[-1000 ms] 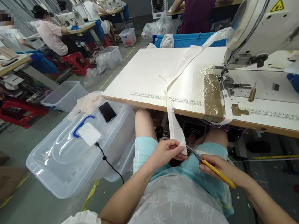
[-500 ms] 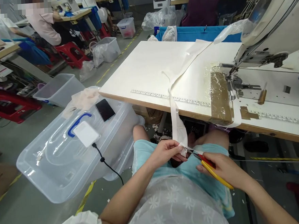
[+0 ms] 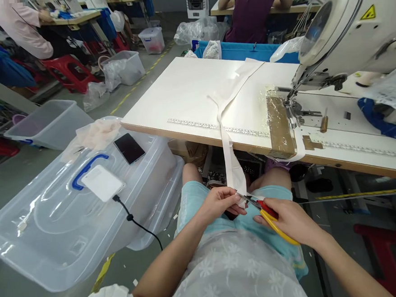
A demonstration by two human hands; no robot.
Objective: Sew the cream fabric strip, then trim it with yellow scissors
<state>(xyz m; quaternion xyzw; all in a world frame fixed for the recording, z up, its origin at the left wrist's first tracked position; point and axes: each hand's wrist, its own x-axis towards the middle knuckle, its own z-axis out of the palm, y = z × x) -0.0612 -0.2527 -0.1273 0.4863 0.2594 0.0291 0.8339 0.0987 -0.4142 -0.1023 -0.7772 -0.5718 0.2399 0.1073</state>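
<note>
My left hand (image 3: 224,202) pinches the lower end of a long white fabric strip (image 3: 232,164) above my lap. The strip hangs over the table's front edge, and its upper part lies twisted across the white tabletop (image 3: 173,91). In my right hand (image 3: 284,217) are scissors with red and yellow handles (image 3: 274,224). Their metal blades point left and meet the strip's end beside my left fingertips. A thin piece of white material shows just right of the blades.
A sewing machine (image 3: 339,34) stands on the table's right side. At the left, a lidded clear bin (image 3: 53,217) bears a phone (image 3: 129,148), a white box with a black cable (image 3: 102,182) and pale fabric (image 3: 97,137). Other people sit at tables behind.
The view has shifted to the right, so more of the sewing machine shows. Both hands keep their hold, with the scissors still at the strip's end.
</note>
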